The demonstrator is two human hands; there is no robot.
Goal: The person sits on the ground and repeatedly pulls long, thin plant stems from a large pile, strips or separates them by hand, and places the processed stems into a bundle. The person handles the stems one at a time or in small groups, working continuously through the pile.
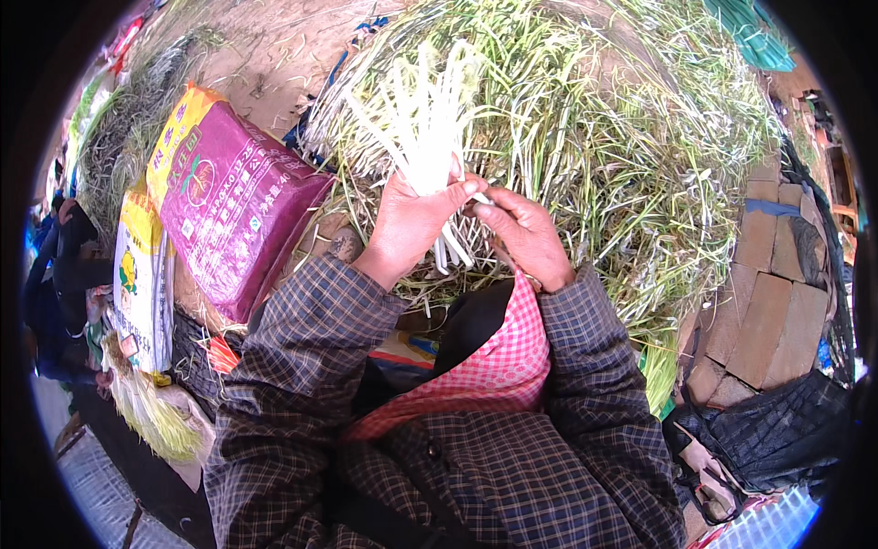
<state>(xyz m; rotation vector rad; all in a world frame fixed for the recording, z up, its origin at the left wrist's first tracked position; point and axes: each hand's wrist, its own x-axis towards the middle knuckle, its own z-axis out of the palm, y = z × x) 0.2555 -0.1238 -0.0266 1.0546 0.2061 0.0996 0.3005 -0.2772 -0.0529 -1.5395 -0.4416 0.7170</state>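
In front of my chest my left hand is closed round a bunch of white plant stalks. Their fuzzy, root-like tips fan out away from me, and pale lower ends stick out beneath the palm. My right hand touches the left at the fingertips and pinches a single white stalk between thumb and forefinger. Strong glare washes out detail in the bunch. Just beyond both hands spreads a large heap of long green stalks and leaves.
A purple and yellow fertiliser sack bearing writing lies left of the heap, by a white printed sack. Another person is at far left near a bundle of greens. Bricks and black netting are at right.
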